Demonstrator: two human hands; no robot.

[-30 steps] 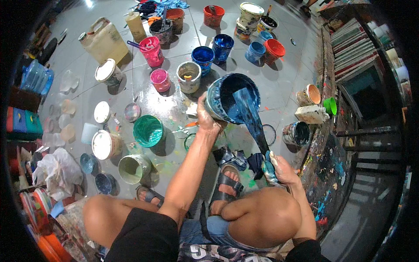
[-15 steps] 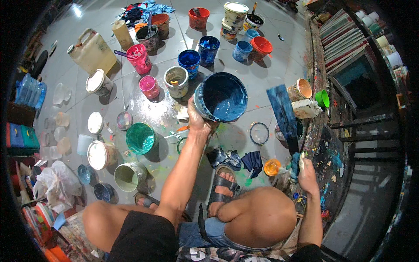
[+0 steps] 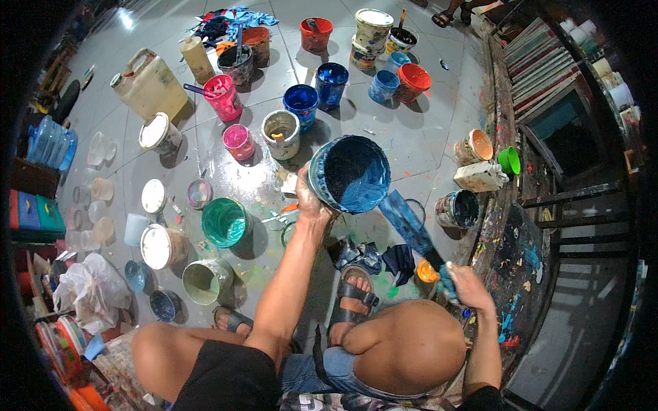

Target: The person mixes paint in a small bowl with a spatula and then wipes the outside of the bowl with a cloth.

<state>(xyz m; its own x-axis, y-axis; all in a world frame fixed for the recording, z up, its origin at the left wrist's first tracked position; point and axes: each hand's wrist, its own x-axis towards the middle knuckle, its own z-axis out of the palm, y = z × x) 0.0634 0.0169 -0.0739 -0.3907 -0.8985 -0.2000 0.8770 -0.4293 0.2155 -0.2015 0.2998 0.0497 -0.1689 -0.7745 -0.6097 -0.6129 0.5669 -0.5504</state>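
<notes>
My left hand grips the lower left side of a dark blue paint bucket, tilted so its mouth faces me. Blue paint coats its inside. In my right hand is a flat, blue-stained paint spatula, its fingers closed round the dark handle. The blade slants up to the left, its tip close to the bucket's lower right rim; whether they touch I cannot tell. Below lie dark crumpled rags and an orange cup, partly behind the spatula.
Beyond stand several paint pots, among them a blue pot and a pink pot. A jerrycan is far left; a green bucket sits nearer. Right, a dark-filled bucket stands beside a paint-splattered board. Someone's sandalled feet show far right.
My right hand has moved left and down, swinging the spatula from upright to slanted, its tip now near the bucket. The bucket has shifted slightly down. Another person's feet have appeared far right.
</notes>
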